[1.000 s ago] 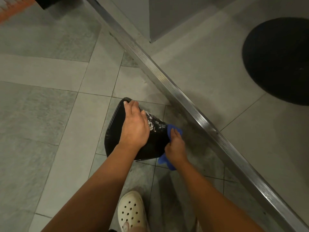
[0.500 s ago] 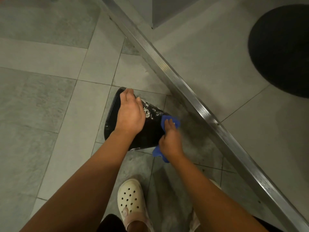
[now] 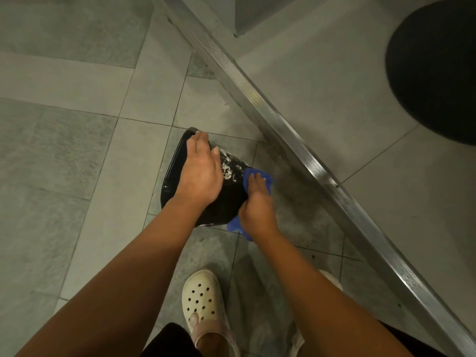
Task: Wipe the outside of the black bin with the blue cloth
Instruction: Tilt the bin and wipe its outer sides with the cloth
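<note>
A small black bin lies tipped on the grey tiled floor, with white smears on its upper side. My left hand rests flat on top of the bin, fingers reaching toward its rim at the far left. My right hand presses the blue cloth against the bin's right side. The cloth shows beyond the fingertips and again below the wrist; the rest is hidden under the hand.
A ribbed metal threshold strip runs diagonally just right of the bin. A round black mat lies beyond it at the upper right. My white clog stands on the tiles below the bin.
My right hand with the cloth has shifted slightly along the bin's right side. My left hand stays on top of the bin. The camera view has moved a little.
</note>
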Motion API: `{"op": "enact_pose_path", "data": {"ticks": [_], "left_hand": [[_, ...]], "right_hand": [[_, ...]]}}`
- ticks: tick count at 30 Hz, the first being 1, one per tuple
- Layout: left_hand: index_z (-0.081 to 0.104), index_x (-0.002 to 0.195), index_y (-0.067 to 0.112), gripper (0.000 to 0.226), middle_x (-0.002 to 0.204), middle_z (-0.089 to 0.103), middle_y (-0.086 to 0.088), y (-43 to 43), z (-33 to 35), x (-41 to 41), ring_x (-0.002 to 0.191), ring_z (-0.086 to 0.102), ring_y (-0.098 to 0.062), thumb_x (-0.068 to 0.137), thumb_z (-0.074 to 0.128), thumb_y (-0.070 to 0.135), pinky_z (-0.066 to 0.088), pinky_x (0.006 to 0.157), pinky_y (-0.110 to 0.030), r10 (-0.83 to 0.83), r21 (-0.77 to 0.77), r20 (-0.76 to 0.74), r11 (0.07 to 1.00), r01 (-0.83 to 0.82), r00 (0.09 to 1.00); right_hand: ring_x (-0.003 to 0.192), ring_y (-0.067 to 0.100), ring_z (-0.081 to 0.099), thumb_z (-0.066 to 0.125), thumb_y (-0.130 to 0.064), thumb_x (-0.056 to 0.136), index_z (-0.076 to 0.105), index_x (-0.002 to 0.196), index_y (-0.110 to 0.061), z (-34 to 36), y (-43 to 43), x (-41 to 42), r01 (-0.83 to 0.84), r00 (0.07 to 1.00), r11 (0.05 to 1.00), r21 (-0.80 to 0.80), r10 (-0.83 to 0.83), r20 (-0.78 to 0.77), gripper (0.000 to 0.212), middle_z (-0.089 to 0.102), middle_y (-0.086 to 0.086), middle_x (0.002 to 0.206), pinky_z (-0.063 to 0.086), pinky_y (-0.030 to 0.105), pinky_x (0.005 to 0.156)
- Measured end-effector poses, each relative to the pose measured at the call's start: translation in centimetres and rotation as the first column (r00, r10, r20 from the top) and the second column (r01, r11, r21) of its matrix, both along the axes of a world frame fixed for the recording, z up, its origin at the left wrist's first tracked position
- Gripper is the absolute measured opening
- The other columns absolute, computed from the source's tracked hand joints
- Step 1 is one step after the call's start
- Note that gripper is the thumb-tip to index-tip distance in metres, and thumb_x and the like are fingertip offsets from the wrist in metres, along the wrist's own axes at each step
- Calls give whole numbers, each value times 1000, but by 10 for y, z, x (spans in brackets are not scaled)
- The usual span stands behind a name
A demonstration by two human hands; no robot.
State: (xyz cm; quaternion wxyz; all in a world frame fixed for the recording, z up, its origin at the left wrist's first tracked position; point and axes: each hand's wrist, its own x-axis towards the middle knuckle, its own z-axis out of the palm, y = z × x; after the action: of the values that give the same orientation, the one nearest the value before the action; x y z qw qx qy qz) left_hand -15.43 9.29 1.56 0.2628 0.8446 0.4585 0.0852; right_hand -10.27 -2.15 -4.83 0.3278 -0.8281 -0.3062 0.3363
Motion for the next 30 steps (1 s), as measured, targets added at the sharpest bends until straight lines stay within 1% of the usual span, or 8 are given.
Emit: {"op": "enact_pose_path", "data": {"ticks": [6,10,13,16,20,23,27,30], "left_hand": [[27,141,-3,46,145,28,-19,-4,3,1,133,35,-29,100,33,19,27,106,-22,-12,-40,2,999,12,1000],[35,138,-1,42,138,41,-19,2,-4,-9,122,45,-30,101,32,19,33,98,-25,8,-48,-82,999,-12,997],[37,137,-1,42,133,50,-20,3,-3,-13,121,48,-31,100,35,18,35,96,-26,70,-64,-86,995,-76,994],[41,135,-2,40,120,59,-23,3,2,-9,109,57,-33,99,38,15,35,81,-16,97,-52,-46,994,-99,994],[38,139,3,41,106,64,-17,-2,9,-6,79,63,-17,99,38,14,35,64,-1,97,-47,-20,994,-98,995],[40,137,5,40,78,59,-3,-6,13,-8,54,44,2,98,39,11,37,51,1,64,-38,29,997,-63,998],[39,138,1,42,87,67,-10,-14,17,-10,52,44,2,97,42,8,34,58,6,43,-20,80,999,-42,996],[32,143,6,48,81,65,-1,-20,17,-9,61,51,6,97,43,13,35,58,6,83,-106,97,992,-73,992]], "right_hand": [[138,27,27,42,11,79,33,140,-3,-12,-6,32,31,999,990,-134,-36,-32,62,34,15,146,18,35,116],[124,34,44,40,7,72,51,125,2,-11,-14,10,-28,999,1000,-12,27,-25,54,52,20,129,33,42,108],[134,30,33,41,12,77,44,133,-2,-10,-7,5,-20,1000,999,30,20,5,59,42,17,140,15,26,115],[140,24,22,39,11,82,38,138,-6,-10,-7,7,2,1000,999,51,-3,16,59,31,12,148,4,13,109],[142,20,16,40,8,85,34,141,-10,-9,-14,7,9,1000,999,40,-10,20,58,25,8,152,3,15,110],[142,19,14,41,6,87,31,142,-12,-12,-17,11,69,997,997,19,-70,16,59,23,7,153,3,17,110],[143,21,10,41,3,90,23,144,-12,-16,-32,14,127,991,989,-83,-130,-40,59,16,7,155,5,26,113],[144,22,7,41,5,89,19,145,-10,-20,-38,11,114,992,988,-101,-119,-43,62,12,8,155,4,25,113]]}}
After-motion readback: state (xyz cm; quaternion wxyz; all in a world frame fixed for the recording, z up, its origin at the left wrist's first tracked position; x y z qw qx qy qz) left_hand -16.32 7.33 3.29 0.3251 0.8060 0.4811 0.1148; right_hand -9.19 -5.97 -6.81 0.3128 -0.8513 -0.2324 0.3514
